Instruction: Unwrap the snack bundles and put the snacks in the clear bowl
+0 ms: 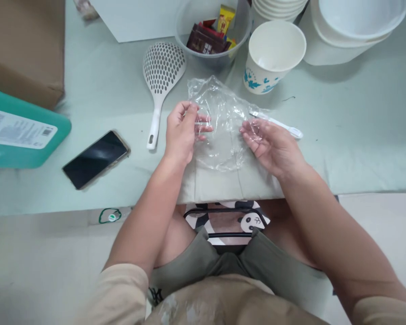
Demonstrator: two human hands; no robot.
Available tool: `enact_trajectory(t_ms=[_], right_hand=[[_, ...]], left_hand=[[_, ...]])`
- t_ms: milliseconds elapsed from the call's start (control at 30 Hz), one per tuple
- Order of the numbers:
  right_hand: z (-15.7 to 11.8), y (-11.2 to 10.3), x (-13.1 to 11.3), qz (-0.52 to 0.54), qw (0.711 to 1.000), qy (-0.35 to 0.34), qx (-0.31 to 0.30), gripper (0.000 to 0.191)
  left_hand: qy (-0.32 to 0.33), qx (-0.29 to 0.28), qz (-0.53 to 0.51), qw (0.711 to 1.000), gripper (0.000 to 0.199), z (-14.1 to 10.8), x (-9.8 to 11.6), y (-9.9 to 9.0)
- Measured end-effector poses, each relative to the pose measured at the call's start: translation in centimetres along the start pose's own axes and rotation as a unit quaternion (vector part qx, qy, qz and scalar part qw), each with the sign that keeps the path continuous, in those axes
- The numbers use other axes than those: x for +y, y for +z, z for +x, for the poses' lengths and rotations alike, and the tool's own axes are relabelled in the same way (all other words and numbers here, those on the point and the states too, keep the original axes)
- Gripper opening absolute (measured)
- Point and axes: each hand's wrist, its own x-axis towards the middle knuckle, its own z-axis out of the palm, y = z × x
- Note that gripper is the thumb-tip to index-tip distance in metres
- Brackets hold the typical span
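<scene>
A thin, crinkled clear plastic bag (219,149) is spread between my two hands above the front of the table. My left hand (182,128) pinches its left side between thumb and forefinger, the other fingers reaching behind the film. At the right side, my right hand (274,142) has its fingertips closed on the plastic, palm turned inward. Just beyond the right fingers lies a white-handled utility knife (284,126), its left end partly behind the plastic. A white slotted skimmer (162,76) rests to the left of the bag.
A clear tub (203,52) of wrapped snacks stands behind the bag, beside a paper cup (274,54) and stacked white bowls (355,31). A phone (96,159), a green container (23,126) and a cardboard box (27,49) are at left. The table's front edge (149,210) is close to me.
</scene>
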Motion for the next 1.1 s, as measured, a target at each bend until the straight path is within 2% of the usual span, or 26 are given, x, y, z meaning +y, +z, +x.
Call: enact_trajectory(t_ms=[100,300,500,633,733,800,867,933,1000,1100], right_hand=[[-0.4,0.0,-0.4,-0.031,0.999,-0.001,-0.026,0.028],[-1.4,-0.2,-1.0,-0.123,0.992,0.012,0.017,0.015],[-0.3,-0.5,-0.9,-0.07,0.995,-0.027,0.068,0.02],[0.4,-0.6,-1.0,-0.065,0.994,-0.027,0.084,0.024],[0.4,-0.7,-1.2,-0.061,0.994,-0.023,0.093,0.027],[0.3,-0.9,-1.4,-0.054,0.994,-0.027,0.094,0.029],[0.2,-1.1,-1.6,-0.052,0.994,-0.033,0.085,0.033],[0.1,-1.4,-1.8,-0.047,0.996,-0.029,0.071,0.037],[-0.2,-1.7,-1.9,-0.039,0.998,0.0,0.042,0.041],[-0.7,-2.1,-2.0,-0.051,0.996,0.064,-0.034,0.045]], left_hand=[[0.006,-0.01,0.007,1.0,0.023,0.4,-0.1,0.2],[0.012,-0.002,0.022,1.0,0.016,0.6,-0.1,0.2],[0.037,0.031,0.091,0.995,0.019,0.4,-0.1,-1.0],[0.049,0.039,0.15,0.987,0.019,0.6,0.1,-1.8],[0.034,0.021,0.151,0.988,0.017,0.6,0.9,-2.1],[-0.012,-0.024,0.128,0.991,0.02,0.6,1.7,-2.4],[-0.074,-0.091,0.123,0.985,0.02,0.6,2.5,-2.7],[-0.105,-0.136,0.138,0.975,0.014,0.6,3.0,-2.9],[-0.1,-0.136,0.139,0.976,0.008,0.6,3.1,-2.9],[-0.083,-0.12,0.119,0.982,0.003,0.7,2.7,-2.6]])
